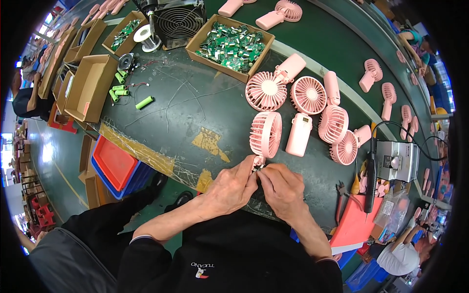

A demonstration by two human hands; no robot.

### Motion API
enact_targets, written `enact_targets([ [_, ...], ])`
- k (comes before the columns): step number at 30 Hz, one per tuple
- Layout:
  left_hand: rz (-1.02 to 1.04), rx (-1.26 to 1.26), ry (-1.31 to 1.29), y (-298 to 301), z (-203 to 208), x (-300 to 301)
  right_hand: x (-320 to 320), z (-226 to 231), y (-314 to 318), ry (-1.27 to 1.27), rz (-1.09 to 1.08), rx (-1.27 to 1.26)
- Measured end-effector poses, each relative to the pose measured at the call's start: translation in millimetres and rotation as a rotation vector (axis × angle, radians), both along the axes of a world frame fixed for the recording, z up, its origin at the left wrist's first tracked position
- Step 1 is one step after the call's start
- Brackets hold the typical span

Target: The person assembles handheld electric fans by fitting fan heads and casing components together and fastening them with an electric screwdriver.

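At the near edge of the workbench, my left hand point(231, 187) pinches the lower end of a pink handheld fan point(266, 135), whose round caged head points away from me. My right hand point(282, 188) meets it there, fingers closed at the fan's open lower end, where something small and dark shows between the fingertips. I cannot make out that small part, since the fingers cover most of it. Just right of the fan lies a pink handle casing point(298, 135). Several more pink fans, among them one with a round head point(308, 95), lie behind and to the right.
A cardboard box of green circuit boards point(233, 46) stands at the back. Green battery cells point(144, 102), loose wires and an empty cardboard box point(91, 88) are at left. Pliers point(340, 202), a soldering iron point(371, 183) and a metal station point(396, 161) sit at right. Fans line a green conveyor point(337, 46).
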State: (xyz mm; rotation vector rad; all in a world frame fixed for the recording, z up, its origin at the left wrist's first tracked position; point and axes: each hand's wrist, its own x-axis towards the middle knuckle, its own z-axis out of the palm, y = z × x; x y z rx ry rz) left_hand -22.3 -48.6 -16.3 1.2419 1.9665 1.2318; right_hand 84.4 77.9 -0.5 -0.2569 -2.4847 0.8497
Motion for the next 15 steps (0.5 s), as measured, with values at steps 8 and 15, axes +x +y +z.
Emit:
enact_targets([
  [8,-0.007,-0.009,0.009,-0.2,1.9,-1.2,1.1,-6.4,2.4,0.031,0.022,-0.018],
  [15,0.093,-0.043,-0.831,-7.3,-6.8,-5.4,16.6,-3.9,13.9,-0.135,-0.104,-0.449],
])
